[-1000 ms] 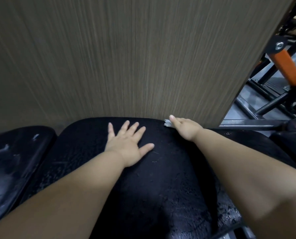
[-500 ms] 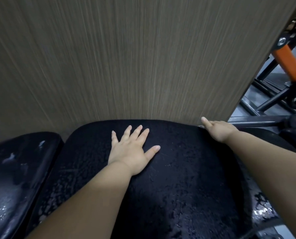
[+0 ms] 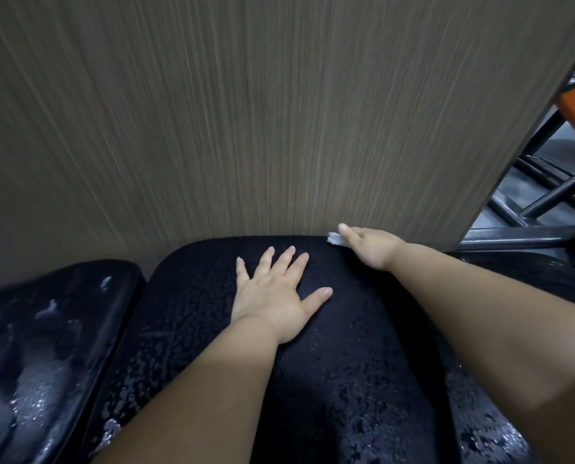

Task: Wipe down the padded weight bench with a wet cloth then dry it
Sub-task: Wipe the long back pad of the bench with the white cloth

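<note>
Wood-grain wall (image 3: 246, 112), wet black bench pad (image 3: 346, 380), left grip (image 3: 272, 296) splayed flat, right grip (image 3: 369, 249) pinching white cloth (image 3: 335, 240).

The bench (image 3: 346, 380) is a broad black pad with a pebbled skin and rounded far corners, lying flat. Its surface is speckled with shining water drops, thickest toward its near edge. The cloth (image 3: 335, 240) is small and white. Only a ragged end of it shows, at the bench's far right corner, touching the padding; the rest is hidden under the right hand (image 3: 369, 248), which holds it there.
</note>
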`<state>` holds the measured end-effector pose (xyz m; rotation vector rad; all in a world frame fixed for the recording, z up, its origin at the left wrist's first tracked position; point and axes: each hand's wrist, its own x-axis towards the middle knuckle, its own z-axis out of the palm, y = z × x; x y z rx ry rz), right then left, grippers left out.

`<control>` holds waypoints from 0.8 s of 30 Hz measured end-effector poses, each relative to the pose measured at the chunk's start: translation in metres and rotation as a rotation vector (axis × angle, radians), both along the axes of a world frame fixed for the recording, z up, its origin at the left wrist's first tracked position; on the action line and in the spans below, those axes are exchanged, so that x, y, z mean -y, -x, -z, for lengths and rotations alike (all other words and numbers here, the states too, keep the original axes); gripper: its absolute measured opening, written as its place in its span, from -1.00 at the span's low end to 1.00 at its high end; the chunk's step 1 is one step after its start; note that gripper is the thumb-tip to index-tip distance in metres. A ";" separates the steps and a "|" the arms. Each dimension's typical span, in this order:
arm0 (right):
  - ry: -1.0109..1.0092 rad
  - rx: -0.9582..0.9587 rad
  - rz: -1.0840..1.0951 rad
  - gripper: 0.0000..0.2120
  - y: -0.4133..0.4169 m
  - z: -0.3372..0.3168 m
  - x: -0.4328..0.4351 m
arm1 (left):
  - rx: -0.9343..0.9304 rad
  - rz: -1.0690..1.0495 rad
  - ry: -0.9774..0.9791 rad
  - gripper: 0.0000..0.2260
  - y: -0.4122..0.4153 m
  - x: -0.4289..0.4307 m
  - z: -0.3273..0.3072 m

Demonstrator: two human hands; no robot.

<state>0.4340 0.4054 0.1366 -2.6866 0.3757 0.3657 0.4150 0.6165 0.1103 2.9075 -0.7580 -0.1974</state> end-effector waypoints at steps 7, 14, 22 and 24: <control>0.251 -0.071 0.127 -0.46 0.066 -0.006 0.095 | -0.001 0.010 -0.004 -0.28 -0.001 -0.001 0.000; 0.186 -0.103 0.149 -0.31 0.029 -0.007 0.044 | 0.006 0.017 -0.007 -0.26 -0.002 0.000 0.002; 0.153 0.007 -0.091 -0.35 -0.034 0.007 -0.053 | 0.011 0.010 -0.001 -0.25 -0.003 0.000 0.001; 0.088 0.027 -0.095 -0.40 -0.028 0.006 -0.047 | 0.008 0.012 -0.002 -0.25 -0.002 0.001 0.000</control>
